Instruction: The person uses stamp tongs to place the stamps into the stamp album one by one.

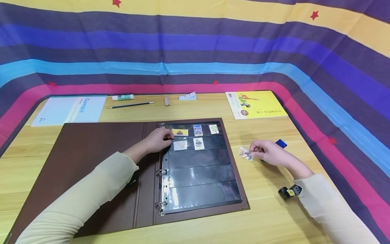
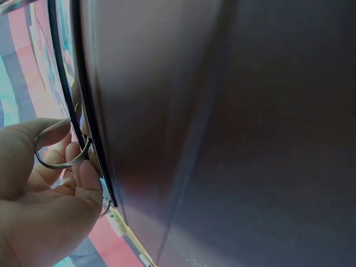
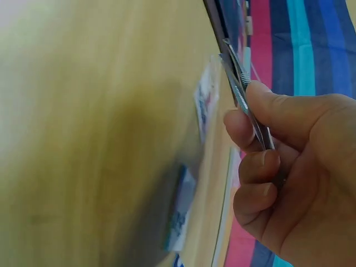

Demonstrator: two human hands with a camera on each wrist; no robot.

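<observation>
A stamp album [image 1: 100, 162] lies unfolded, its black pocket page [image 1: 198, 176] held by metal rings [image 1: 160, 172]. My left hand [image 1: 158, 139] has curled fingers and pinches the page's left edge near the top ring, beside a yellow stamp [image 1: 179, 132]. Several other stamps, such as a blue one [image 1: 197, 130], sit in the two upper pocket rows. My right hand [image 1: 269, 152] holds metal tweezers [image 3: 245, 92] between thumb and fingers, the tips slightly apart. Under the tips in the head view, small stamps [image 1: 243, 151] lie on the table. A blue item [image 1: 281, 143] is partly hidden behind this hand.
Along the back stand a glue stick [image 1: 123, 97], a pencil [image 1: 131, 105], a small pinkish block [image 1: 166, 101] and a little white pad [image 1: 187, 97]. A white booklet [image 1: 70, 110] lies back left, a yellow book [image 1: 257, 104] back right. Striped cloth [image 1: 195, 40] surrounds the table.
</observation>
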